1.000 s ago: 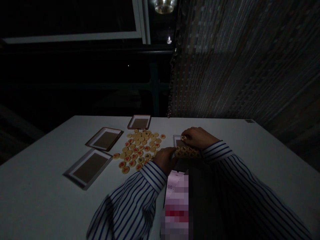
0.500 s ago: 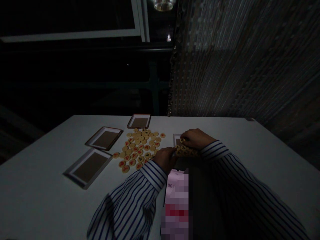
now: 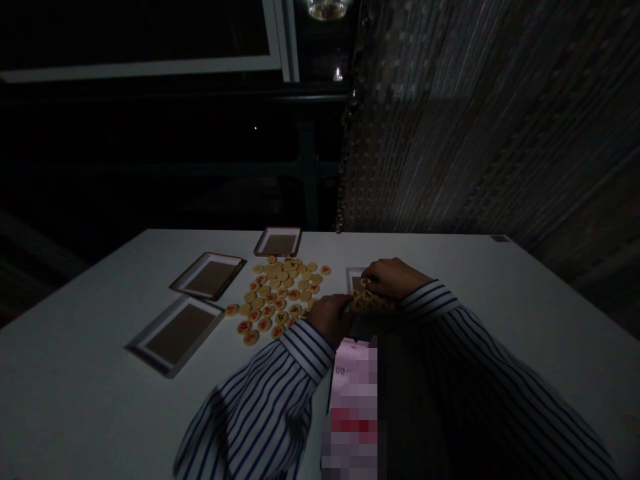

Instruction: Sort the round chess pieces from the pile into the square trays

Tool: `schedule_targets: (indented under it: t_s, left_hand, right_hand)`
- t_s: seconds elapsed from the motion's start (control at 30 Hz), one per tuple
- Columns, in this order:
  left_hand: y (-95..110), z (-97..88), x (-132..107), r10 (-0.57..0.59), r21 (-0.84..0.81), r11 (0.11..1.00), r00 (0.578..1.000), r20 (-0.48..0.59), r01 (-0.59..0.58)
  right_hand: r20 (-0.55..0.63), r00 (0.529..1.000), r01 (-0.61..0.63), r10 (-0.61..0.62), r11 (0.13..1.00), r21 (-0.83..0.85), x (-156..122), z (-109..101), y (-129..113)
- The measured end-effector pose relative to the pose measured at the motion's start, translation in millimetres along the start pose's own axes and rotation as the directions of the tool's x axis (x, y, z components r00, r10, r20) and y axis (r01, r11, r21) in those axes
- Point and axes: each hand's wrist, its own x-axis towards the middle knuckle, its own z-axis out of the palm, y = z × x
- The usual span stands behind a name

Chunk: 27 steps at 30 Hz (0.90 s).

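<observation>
My right hand [image 3: 393, 277] is closed, its fingertips pinching a round wooden Chinese chess piece [image 3: 366, 283] over a shallow white-edged box [image 3: 355, 271]. Inside that box, rows of chess pieces [image 3: 373, 303] with black characters fill the near part. At the box's left side is my left hand [image 3: 330, 319], fingers curled and fingertips against its edge; part of the grip is hidden. Left of my hands spreads a loose heap of chess pieces [image 3: 280, 303], some with red or black characters, others showing plain faces.
Three more shallow boxes lie on the white table [image 3: 90, 313]: a white-edged one [image 3: 150, 332] at left, a brown-edged one [image 3: 187, 272] behind it, another [image 3: 258, 245] at the back. A lit phone [image 3: 350, 380] is before me. A string curtain [image 3: 430, 133] hangs behind.
Almost nothing differs. My right hand, with the chess piece, has shifted very slightly; my left hand stays at the box's edge.
</observation>
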Motion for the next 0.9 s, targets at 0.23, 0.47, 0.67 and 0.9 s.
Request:
schedule_targets:
  t_s: [0.23,0.47,0.67,0.9]
  left_hand:
    - [-2.4,1.8,0.3,0.027,-0.014,1.0,1.0,-0.008,-0.027]
    - [-3.3,2.7,0.0,0.037,-0.009,0.999,0.999,-0.002,-0.037]
    - [-4.0,3.0,0.6,0.042,0.003,0.999,0.999,-0.003,-0.042]
    - [-3.2,3.0,-0.1,0.03,-0.001,1.0,0.999,-0.009,-0.03]
  right_hand:
    - [-0.009,1.0,0.014,-0.014,1.0,-0.009,-2.0,-3.2,0.4]
    - [0.016,1.0,-0.001,0.001,1.0,-0.011,-2.1,-4.3,0.1]
    - [0.021,1.0,-0.002,0.001,1.0,0.016,-3.0,-5.2,0.5]
    - [0.021,1.0,-0.002,0.002,1.0,0.017,-2.8,-3.6,1.7]
